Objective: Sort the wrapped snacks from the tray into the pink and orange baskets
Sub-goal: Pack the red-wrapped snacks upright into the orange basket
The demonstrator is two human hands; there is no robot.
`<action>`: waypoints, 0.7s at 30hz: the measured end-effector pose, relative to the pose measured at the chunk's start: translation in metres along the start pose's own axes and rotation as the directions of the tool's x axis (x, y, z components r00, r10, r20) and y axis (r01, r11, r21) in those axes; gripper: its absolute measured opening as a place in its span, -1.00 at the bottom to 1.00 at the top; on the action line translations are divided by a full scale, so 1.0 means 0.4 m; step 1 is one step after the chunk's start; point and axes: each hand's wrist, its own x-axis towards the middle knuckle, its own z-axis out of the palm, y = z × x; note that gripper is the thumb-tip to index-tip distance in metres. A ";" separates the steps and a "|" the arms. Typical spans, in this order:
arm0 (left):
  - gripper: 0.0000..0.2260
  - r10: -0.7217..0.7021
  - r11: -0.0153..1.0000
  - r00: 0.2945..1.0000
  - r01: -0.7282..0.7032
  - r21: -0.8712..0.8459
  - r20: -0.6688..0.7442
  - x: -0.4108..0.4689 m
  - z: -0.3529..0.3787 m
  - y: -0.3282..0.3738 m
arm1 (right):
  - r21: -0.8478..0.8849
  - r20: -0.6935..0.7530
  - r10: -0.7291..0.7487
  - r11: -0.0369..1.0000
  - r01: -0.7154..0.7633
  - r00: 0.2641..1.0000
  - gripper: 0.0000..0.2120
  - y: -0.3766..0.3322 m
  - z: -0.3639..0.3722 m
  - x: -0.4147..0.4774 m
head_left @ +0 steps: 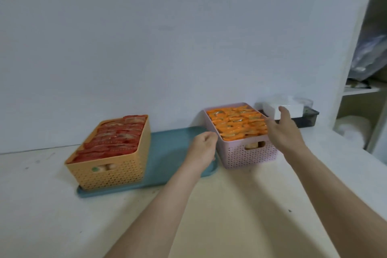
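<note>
my left hand [204, 142] curled, nothing visible in it, just left of pink basket [251, 153]; my right hand [282, 130] fingers spread, empty, over its right rim

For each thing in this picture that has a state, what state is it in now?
blue tray: no loose snacks on its visible part.
orange basket: full of red-wrapped snacks, standing on the blue tray's left end.
pink basket: full of orange-wrapped snacks, at the blue tray's right end.
left hand: fingers curled, nothing visible in it, beside the pink basket.
right hand: open, fingers spread, over the pink basket's right rim.
</note>
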 end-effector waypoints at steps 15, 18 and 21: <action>-0.64 0.011 1.000 0.993 -0.010 0.013 -0.118 0.040 0.050 0.039 | 0.397 0.038 0.174 0.901 -0.175 0.984 -0.69 0.016 -0.049 -0.005; -0.59 0.075 0.996 0.979 -0.065 0.060 -0.188 0.024 -0.038 0.078 | 0.404 0.053 0.070 0.911 -0.085 0.996 -0.68 -0.053 -0.037 -0.030; -0.70 0.070 0.995 0.970 -0.053 0.082 -0.233 0.002 -0.138 0.074 | 0.393 0.107 -0.003 0.919 -0.039 0.994 -0.66 -0.113 0.020 -0.064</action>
